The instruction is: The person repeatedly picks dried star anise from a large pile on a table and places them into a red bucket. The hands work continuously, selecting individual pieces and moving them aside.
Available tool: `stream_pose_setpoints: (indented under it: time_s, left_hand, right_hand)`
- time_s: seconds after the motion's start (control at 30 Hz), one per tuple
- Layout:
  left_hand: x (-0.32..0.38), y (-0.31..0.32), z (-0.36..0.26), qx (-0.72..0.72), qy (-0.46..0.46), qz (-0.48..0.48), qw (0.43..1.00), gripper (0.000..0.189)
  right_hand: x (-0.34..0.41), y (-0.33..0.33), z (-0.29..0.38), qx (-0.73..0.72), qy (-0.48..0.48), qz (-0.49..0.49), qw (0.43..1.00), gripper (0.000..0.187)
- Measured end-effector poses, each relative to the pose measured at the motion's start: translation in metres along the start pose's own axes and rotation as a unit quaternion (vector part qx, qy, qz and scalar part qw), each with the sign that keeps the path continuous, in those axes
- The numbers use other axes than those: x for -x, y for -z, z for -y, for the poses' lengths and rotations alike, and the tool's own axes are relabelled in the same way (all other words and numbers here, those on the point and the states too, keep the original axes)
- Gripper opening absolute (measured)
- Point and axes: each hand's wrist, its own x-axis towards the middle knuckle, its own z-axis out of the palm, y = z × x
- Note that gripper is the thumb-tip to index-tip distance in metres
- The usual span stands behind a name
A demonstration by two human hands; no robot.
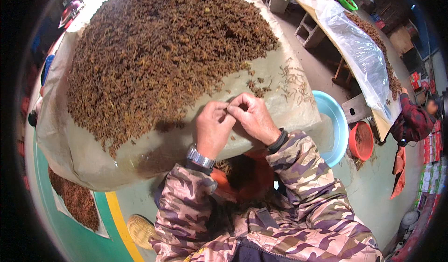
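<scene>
My left hand [212,128], with a metal watch at its wrist, and my right hand [252,117] meet over the table's front edge. Thumbs and forefingers pinch together around a small dark bit, mostly hidden by the fingertips; it looks like dried star anise. Beyond them a large heap of brown dried star anise [164,52] covers much of the pale plastic sheet [280,97]. A few loose pieces [257,86] lie just past my right hand. Thin stalks [295,82] are scattered farther right. Below my forearms, a red tub [259,174] is partly hidden, with brown pieces inside.
A light blue basin [336,122] and a red basin [361,141] stand at right. A second table under clear plastic [350,41] rests near concrete blocks [309,31]. One person [413,120] works there. At lower left are a woven stool [140,230] and a floor heap [75,199].
</scene>
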Motion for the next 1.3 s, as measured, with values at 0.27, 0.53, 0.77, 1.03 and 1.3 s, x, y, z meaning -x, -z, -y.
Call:
stream_pose_setpoints:
  time_s: [0.27,0.53,0.77,1.03,1.3]
  left_hand:
    - [-0.001,0.004,0.012,0.029,0.012,0.016,0.999,0.021]
    - [0.009,0.008,0.009,-0.237,-0.155,0.038,0.958,0.017]
    - [0.006,0.005,0.003,-0.245,-0.178,0.023,0.953,0.016]
    - [0.006,0.01,0.005,-0.26,-0.172,0.008,0.95,0.014]
    - [0.001,0.014,0.004,-0.24,-0.184,-0.05,0.952,0.015]
  right_hand:
    - [-0.007,0.021,0.002,0.107,0.015,-0.084,0.991,0.019]
    - [-0.03,0.121,-0.033,0.437,0.085,-0.239,0.863,0.016]
    - [-0.016,0.073,-0.02,0.443,0.099,-0.099,0.886,0.015]
    - [-0.012,0.054,-0.001,0.321,0.121,-0.084,0.936,0.014]
    - [-0.032,0.045,-0.016,0.322,0.112,-0.017,0.94,0.018]
